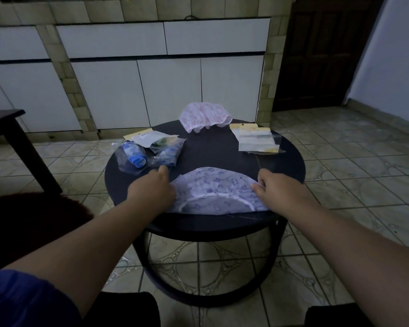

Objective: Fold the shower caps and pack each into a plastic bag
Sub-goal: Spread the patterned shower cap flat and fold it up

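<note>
While stretched forward from the near edge, both forearms converged on round black table (222,152). Left hand (155,186): knuckles up, fingers curled down onto left edge of blue-patterned shower cap (216,192), thumb stretched forward toward the packed bags; whether pinching or only pressing, hard to tell. Right hand (273,186): fingers bent, pinching right edge of same cap, thumb tucked beside them. Between the two hands, cap flattened into a half-round, straight edge nearest, elastic band showing as a pale arc, near rim of table just below.

Just beyond left hand's thumb: packed plastic bags (149,153) in a loose heap, blue and green caps folded inside, one nearly touching the thumb. Beyond right hand, well apart: empty plastic bags (256,140) with yellow header cards, stacked flat. Farther still, straight ahead between both hands: pink shower cap (204,116), puffed up, unfolded, at far rim. Behind that: white cabinet doors (168,88) framed in tile, dark door (321,50) off beyond right hand, low dark table corner (8,123) beyond left.
</note>
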